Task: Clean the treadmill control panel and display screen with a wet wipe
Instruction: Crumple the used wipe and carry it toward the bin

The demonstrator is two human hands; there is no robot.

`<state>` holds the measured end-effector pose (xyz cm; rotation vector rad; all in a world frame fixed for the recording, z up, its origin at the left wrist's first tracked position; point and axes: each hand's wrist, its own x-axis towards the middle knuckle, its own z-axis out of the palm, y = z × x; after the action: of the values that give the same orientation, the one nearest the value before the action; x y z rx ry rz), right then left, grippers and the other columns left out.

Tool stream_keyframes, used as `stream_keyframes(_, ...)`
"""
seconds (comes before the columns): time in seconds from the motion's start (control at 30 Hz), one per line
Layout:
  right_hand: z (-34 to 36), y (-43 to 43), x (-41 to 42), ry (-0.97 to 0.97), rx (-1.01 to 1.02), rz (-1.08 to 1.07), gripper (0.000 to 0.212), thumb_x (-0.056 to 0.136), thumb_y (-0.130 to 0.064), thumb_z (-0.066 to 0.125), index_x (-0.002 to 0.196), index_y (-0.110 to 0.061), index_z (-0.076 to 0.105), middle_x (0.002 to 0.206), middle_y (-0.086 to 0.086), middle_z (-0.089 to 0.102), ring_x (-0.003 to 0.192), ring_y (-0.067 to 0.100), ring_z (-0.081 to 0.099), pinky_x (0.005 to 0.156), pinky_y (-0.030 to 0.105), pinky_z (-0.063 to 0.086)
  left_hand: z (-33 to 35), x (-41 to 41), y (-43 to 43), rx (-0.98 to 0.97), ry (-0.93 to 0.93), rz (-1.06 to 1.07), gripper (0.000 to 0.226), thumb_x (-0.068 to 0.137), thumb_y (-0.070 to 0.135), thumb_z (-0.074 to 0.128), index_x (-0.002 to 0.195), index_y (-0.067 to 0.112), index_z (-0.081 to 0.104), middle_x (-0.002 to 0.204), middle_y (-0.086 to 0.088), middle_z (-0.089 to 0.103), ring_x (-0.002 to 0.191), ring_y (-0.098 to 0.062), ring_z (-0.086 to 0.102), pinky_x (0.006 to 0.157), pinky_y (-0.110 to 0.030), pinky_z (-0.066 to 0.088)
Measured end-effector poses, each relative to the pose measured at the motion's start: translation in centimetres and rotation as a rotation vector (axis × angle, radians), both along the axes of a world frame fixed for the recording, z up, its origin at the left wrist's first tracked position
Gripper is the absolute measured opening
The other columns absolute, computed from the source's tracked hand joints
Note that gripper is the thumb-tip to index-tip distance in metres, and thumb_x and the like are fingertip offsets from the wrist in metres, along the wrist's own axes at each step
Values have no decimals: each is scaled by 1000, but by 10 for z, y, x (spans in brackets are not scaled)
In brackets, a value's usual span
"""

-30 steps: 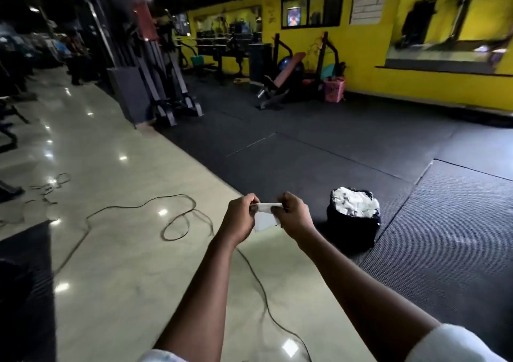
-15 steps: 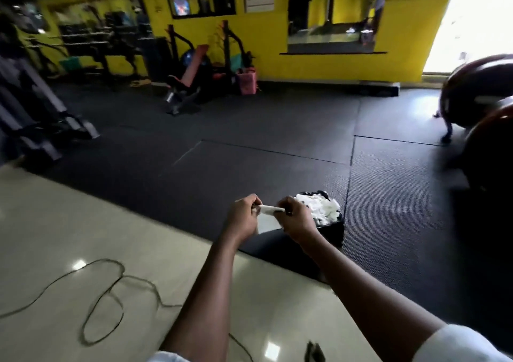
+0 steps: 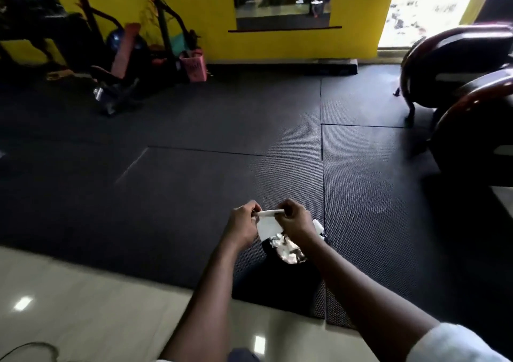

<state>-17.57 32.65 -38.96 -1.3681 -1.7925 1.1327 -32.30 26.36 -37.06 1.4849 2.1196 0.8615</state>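
A small white wet wipe (image 3: 268,225) is stretched between both hands at chest height. My left hand (image 3: 243,225) pinches its left top corner and my right hand (image 3: 296,220) pinches the right top corner. The wipe hangs folded below its taut top edge. Directly under the hands stands a black waste bin (image 3: 280,272) holding crumpled white wipes; my right forearm covers part of it. No treadmill panel or screen is in view.
Black rubber mats (image 3: 222,128) cover the floor ahead; glossy tile (image 3: 83,306) lies near me. Dark rounded exercise machines (image 3: 466,89) stand at the right. A bench, a pink basket (image 3: 194,68) and gear line the yellow wall (image 3: 358,14).
The view has swung right and down: the bin now sits right under my hands, and the machines at the right have come into view. Both hands keep pinching the wipe.
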Motion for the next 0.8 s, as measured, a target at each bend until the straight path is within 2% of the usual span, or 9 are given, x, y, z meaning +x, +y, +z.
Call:
stream_keyframes(0.03, -2, 14, -4, -4, -4, -8, 7, 85, -3, 67, 88, -9, 69, 72, -4, 59, 63, 6, 50, 56, 12, 36, -4, -6, 16, -18, -4, -14, 16, 91, 0, 58, 88, 15, 63, 80, -2, 66, 71, -16, 61, 62, -31, 50)
stream_keyframes(0.1, -14, 44, -13, -17, -23, -30, 7, 86, -3, 67, 89, -9, 68, 74, -4, 61, 63, 4, 50, 57, 13, 37, -15, -19, 53, -57, -15, -43, 15, 91, 0, 58, 89, 14, 63, 82, -3, 67, 74, -18, 62, 62, -30, 49)
stream_keyframes(0.23, -58, 108, -29, -58, -101, -125, 2, 85, -7, 68, 87, -8, 66, 79, 1, 67, 69, 20, 60, 64, 33, 50, -56, -42, 132, -157, -35, -152, 13, 90, 1, 60, 92, 13, 64, 87, -3, 69, 80, -18, 63, 65, -24, 43)
stream_keyframes(0.33, -96, 149, -38, -92, -192, -253, 7, 85, -6, 71, 89, -11, 68, 87, 4, 71, 77, 26, 67, 71, 43, 59, -98, -60, 196, -251, -59, -252, 14, 89, 1, 61, 89, 14, 63, 88, -8, 70, 86, -27, 66, 73, -32, 52)
stream_keyframes(0.4, -112, 167, -40, -130, -256, -317, 15, 84, -3, 72, 90, -16, 66, 84, 0, 68, 74, 17, 64, 71, 32, 58, -118, -66, 226, -310, -72, -281, 14, 89, 1, 61, 90, 15, 63, 90, -9, 70, 88, -27, 66, 78, -36, 55)
stream_keyframes(0.47, -130, 181, -40, -194, -324, -323, 13, 85, -2, 71, 94, -11, 69, 82, 0, 66, 68, 8, 59, 64, 8, 46, -139, -68, 247, -366, -84, -323, 14, 89, 2, 62, 98, 13, 66, 96, -11, 70, 92, -28, 66, 81, -36, 55)
stream_keyframes(0.5, -139, 188, -39, -227, -346, -330, 12, 85, -2, 72, 96, -7, 70, 83, 2, 67, 68, 7, 58, 62, 4, 41, -151, -68, 255, -387, -84, -351, 17, 88, 2, 63, 102, 11, 67, 99, -12, 71, 95, -29, 66, 83, -35, 54)
stream_keyframes(0.7, -216, 211, -30, -285, -486, -482, 17, 82, -10, 77, 98, -7, 73, 92, 2, 73, 88, 16, 66, 81, 20, 46, -227, -59, 290, -542, -83, -476, 15, 89, 0, 58, 102, 3, 65, 100, -18, 69, 96, -32, 63, 80, -31, 44)
stream_keyframes(0.8, -259, 215, -25, -295, -567, -505, 16, 84, -10, 76, 99, -8, 73, 89, 1, 70, 86, 13, 62, 74, 14, 38, -270, -49, 301, -599, -108, -483, 13, 86, -2, 58, 99, 0, 63, 98, -21, 67, 94, -36, 62, 82, -37, 45)
